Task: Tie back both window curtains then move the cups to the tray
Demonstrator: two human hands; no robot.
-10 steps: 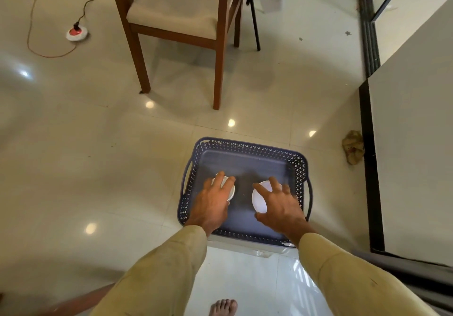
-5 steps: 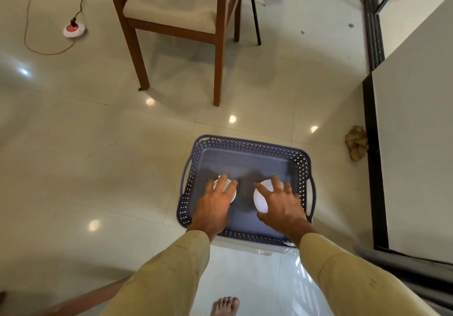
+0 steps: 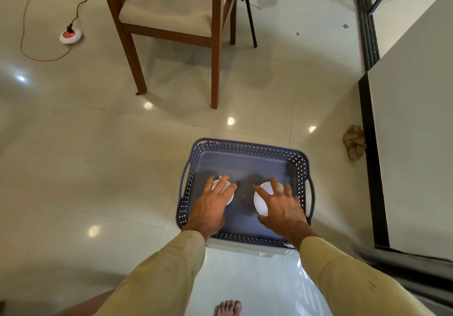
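Head view, looking straight down: I count two white cups, both standing inside one blue tray (image 3: 245, 144) on the floor in front of me. The tray is plastic and rectangular with rounded corners. Its side walls are pierced in a lattice pattern, its bottom is solid and smooth, and it has a loop handle at each short end. Nothing else lies in it besides the two cups, which stand side by side and apart in the half nearer to me.

My left hand (image 3: 210, 205) covers the left cup (image 3: 229, 197) from above, fingers spread and bent down over its round rim, gripping it. My right hand (image 3: 282, 208) does the same on the right cup (image 3: 261, 201): the fingers reach over the far rim, the thumb hooks the near side, and the smooth white inside shows between them. Whether either cup's base touches the tray bottom I cannot tell. Both of my sleeves are a matte tan cloth.

One wooden chair (image 3: 169, 14) with a pale padded seat stands beyond the tray; four of its brown legs are in sight. One round white and red socket (image 3: 70, 35) lies to the left on the glossy cream floor tiles (image 3: 98, 168), with a thin orange cord (image 3: 24, 34) looping from it. One crumpled brown wad (image 3: 354, 141) sits against the dark frame at right. One bare foot (image 3: 228, 307) shows at the bottom edge.
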